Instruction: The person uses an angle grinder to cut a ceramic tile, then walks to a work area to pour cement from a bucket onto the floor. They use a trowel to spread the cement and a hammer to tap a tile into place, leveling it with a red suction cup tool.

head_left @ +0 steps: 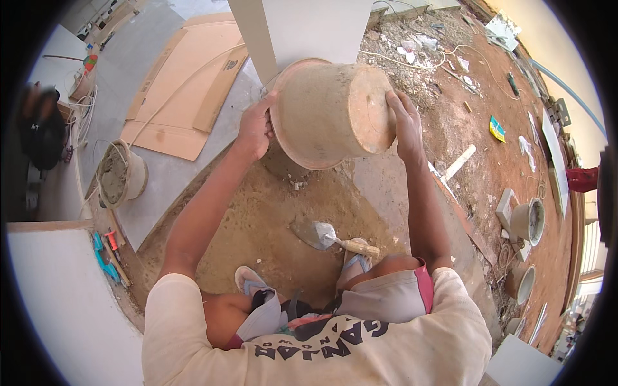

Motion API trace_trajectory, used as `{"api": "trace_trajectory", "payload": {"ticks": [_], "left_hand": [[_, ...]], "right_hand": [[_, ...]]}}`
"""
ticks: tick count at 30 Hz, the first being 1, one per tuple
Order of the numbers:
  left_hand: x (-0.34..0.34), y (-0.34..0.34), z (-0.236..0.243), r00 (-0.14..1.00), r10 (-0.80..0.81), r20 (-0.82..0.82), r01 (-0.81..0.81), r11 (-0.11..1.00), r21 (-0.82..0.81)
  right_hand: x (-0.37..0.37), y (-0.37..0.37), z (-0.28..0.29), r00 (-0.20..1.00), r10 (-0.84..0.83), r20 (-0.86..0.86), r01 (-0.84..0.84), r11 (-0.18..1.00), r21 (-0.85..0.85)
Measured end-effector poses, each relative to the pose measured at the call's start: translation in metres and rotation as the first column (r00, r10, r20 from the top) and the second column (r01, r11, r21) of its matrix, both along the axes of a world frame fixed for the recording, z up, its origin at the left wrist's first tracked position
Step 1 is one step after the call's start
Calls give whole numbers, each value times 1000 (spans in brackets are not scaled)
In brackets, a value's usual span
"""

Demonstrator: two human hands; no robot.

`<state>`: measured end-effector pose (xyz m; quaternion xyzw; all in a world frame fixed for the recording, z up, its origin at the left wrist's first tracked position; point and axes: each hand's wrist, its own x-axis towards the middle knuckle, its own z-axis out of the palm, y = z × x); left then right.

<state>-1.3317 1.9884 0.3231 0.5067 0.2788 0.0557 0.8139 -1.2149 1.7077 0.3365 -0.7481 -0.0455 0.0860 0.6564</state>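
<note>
Both hands hold a cement-stained, round plastic bucket (315, 112) tipped on its side in front of the white column (309, 29). My left hand (257, 125) is closed on its rim at the left, and my right hand (407, 122) grips its base at the right. The inside of the bucket is hidden. Beneath it a dark wet patch (286, 168) shows on the muddy ground (270, 206). A trowel (357, 246) with a wooden handle and grey residue on its blade lies between the bucket and my sandalled feet.
A mortar-filled bucket (121, 174) and flattened cardboard (177, 83) sit left, near hand tools (111, 257) beside a white ledge (64, 276). Two containers (526, 220), debris and a white tube (458, 162) lie right. A dark, blurred figure (42, 128) is at far left.
</note>
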Motion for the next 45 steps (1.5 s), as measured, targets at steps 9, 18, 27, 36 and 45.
{"api": "trace_trajectory", "payload": {"ticks": [9,18,27,36,45], "left_hand": [[-64,-27,58,942,-335,-30,262,676,689],[-143,-17,118,766,-554,-326,503,201,841],[-211,31,75,742,-481,-468,549,35,835],[-269,42,22,677,-355,-644,704,58,708],[-230,42,95,863,-444,-241,455,475,753]], "right_hand": [[-131,-82,-149,829,376,-413,-545,705,-454],[-223,-125,-193,601,673,-430,-670,132,-730],[-130,-101,-130,860,474,-191,-455,541,-707],[-82,3,-94,739,672,54,-368,469,-803],[-66,36,-165,720,692,-54,-353,299,-886]]}}
